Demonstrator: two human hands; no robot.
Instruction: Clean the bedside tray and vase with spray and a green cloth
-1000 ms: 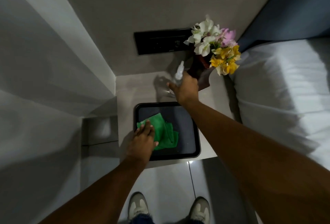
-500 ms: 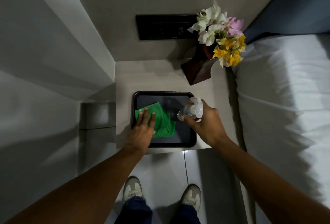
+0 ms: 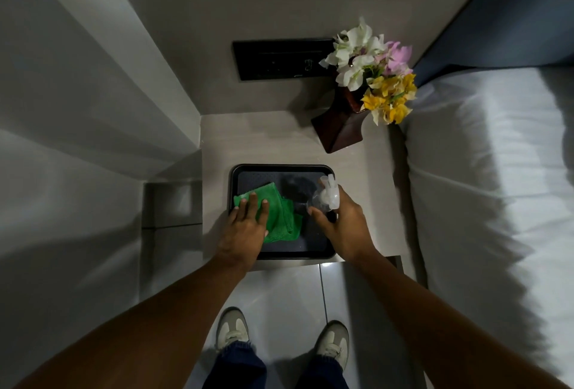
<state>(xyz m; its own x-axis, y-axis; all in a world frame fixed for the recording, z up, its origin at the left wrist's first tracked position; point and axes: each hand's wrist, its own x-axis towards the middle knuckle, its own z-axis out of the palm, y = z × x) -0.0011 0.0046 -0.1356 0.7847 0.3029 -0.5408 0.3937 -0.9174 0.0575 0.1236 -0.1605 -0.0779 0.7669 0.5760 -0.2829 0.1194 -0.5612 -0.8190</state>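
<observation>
Spray bottle (image 3: 326, 199) brought over tray (image 3: 281, 169), right hand (image 3: 344, 227) grip wrapping it, left hand (image 3: 245, 228) flat on cloth (image 3: 281, 218)

You face a pale bedside table (image 3: 279, 137) between the wall and the bed, with a dark tray (image 3: 313, 252) lying flat on its near half and a dark brown vase (image 3: 338, 131) of flowers standing at its far right corner.
</observation>
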